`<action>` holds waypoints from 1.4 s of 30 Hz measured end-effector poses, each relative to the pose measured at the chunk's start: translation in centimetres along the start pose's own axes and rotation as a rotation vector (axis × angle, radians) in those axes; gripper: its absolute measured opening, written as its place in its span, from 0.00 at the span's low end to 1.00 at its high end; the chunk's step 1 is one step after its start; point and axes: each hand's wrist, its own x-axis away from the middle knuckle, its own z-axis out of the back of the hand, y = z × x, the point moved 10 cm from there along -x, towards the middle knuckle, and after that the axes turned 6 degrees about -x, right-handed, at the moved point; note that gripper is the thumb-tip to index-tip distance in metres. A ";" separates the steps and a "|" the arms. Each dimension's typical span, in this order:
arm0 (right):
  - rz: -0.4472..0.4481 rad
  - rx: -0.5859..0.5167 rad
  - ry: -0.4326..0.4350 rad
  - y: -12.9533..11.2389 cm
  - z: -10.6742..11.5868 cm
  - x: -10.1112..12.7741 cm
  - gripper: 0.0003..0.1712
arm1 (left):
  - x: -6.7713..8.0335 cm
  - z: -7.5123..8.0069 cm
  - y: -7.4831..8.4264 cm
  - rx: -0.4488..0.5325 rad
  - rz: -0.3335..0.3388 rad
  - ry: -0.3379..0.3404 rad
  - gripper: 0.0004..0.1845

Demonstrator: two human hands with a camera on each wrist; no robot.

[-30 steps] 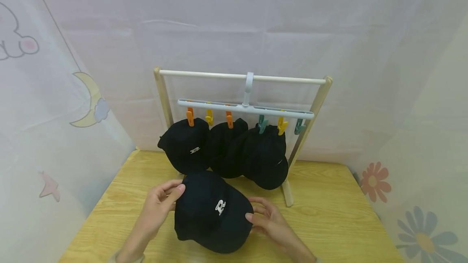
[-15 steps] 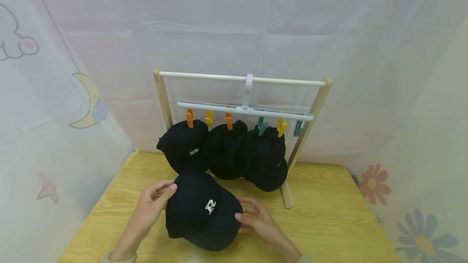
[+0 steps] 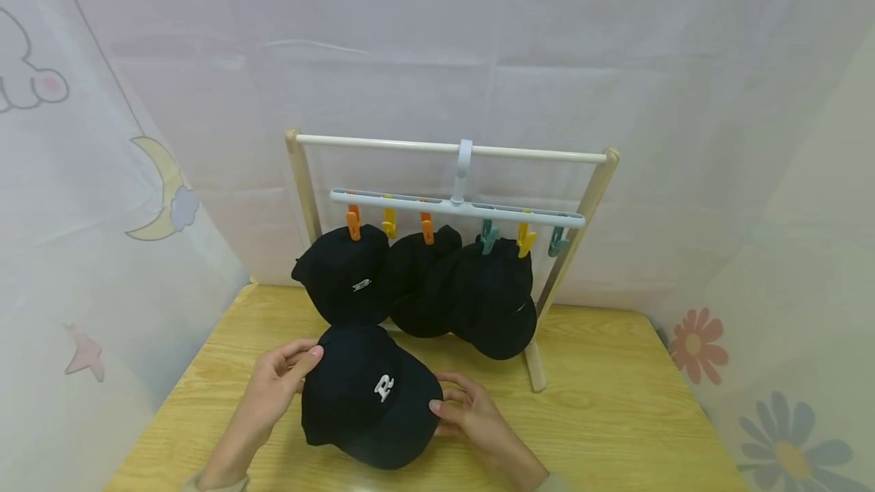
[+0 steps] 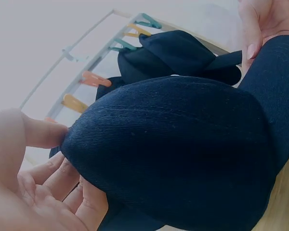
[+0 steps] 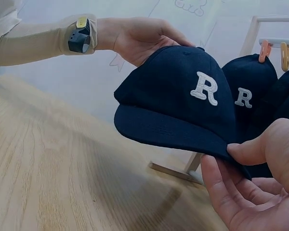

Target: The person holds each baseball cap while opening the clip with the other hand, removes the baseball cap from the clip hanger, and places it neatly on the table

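A black cap (image 3: 369,397) with a white letter R on its front sits between both hands, just above the table (image 3: 615,416) near its front edge. The left hand (image 3: 276,382) grasps the back of the crown — thumb on top, fingers curled beneath, as the left wrist view shows. The right hand (image 3: 468,420) pinches the edge of the brim between thumb and fingers; the right wrist view shows the thumb on top of the brim and the fingers under it. So each grip is closed on the cap.

Behind the cap, toward the back edge of the table, stands a small wooden rack (image 3: 304,188) with a white rail. A white clip hanger (image 3: 458,207) hooks over that rail, with orange, yellow and green pegs along it. Three more black caps (image 3: 424,287) hang from the pegs, overlapping one another — the leftmost shows a white letter too. Pale curtains (image 3: 102,173) printed with a moon, a star and flowers surround the table.
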 end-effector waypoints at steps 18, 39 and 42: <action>-0.009 0.008 0.038 0.8 0.4 -0.4 0.40 | 0.3 -0.1 -2.0 -0.002 0.066 0.004 0.18; 0.032 0.059 0.091 2.5 1.3 -1.6 0.37 | -0.5 -0.1 -5.2 -0.013 0.136 0.019 0.19; 0.032 0.077 0.105 2.9 1.3 -1.8 0.37 | -0.5 0.0 -5.6 -0.011 0.144 0.024 0.19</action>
